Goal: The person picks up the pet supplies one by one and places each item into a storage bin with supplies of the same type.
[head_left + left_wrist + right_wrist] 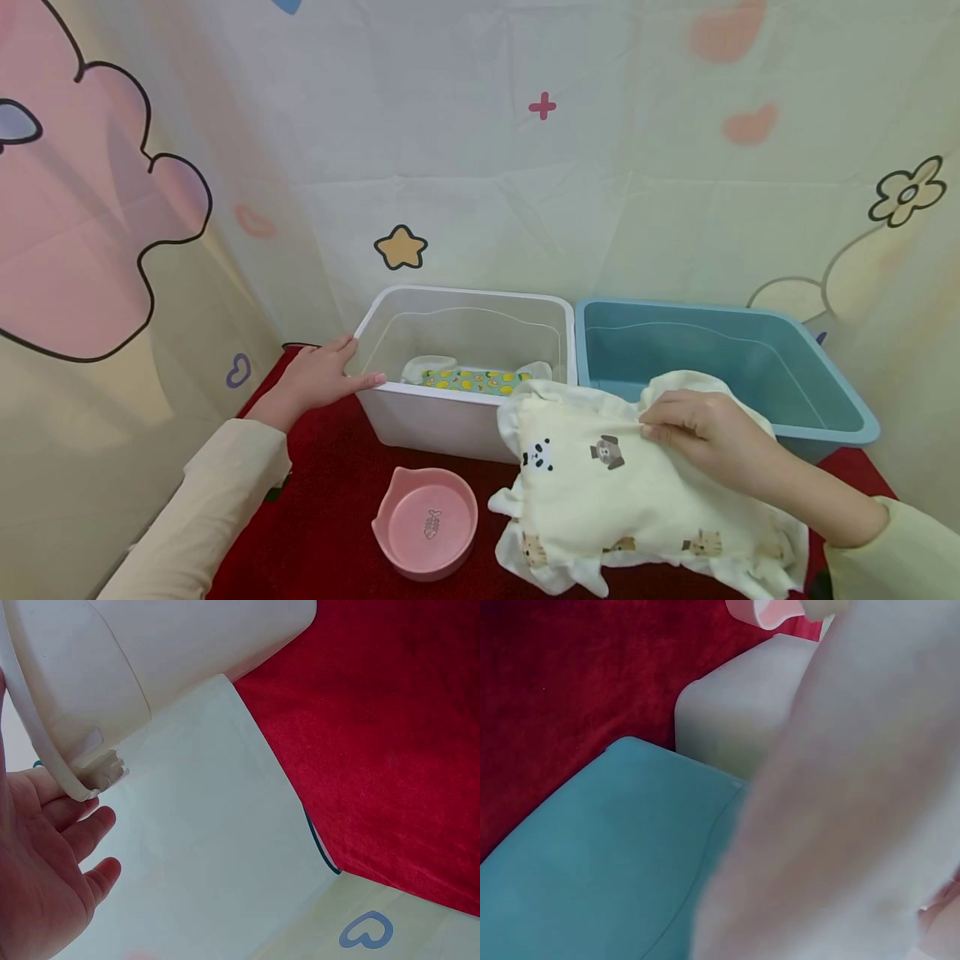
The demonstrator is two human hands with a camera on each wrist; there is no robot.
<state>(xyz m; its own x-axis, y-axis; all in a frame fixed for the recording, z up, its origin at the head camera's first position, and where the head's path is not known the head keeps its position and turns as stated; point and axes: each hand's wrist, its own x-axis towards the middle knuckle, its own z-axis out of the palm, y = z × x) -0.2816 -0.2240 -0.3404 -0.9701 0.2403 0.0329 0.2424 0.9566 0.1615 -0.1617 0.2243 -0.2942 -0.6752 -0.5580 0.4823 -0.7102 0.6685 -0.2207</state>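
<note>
A cream pillow (pixel 637 500) with a ruffled edge and animal prints hangs in front of the two bins. My right hand (pixel 708 433) pinches its cloth near the upper edge; the pillow fills much of the right wrist view, blurred. At the white bin (pixel 442 421), my left hand (pixel 318 379) holds the front left corner, thumb over the front rim and fingers at the side rim. In the left wrist view, the last fingers hang loosely below that rim. Inside the white bin lies a fruit-print cloth item (pixel 476 382) with pale ends, partly hidden by the front wall.
A blue bin (pixel 825 417) stands right beside the white one, partly covered by the pillow. In front sits a pink cat-eared bowl (pixel 425 521) with a fishbone print. Red cloth (pixel 330 500) covers the table, and a printed curtain (pixel 480 167) hangs behind.
</note>
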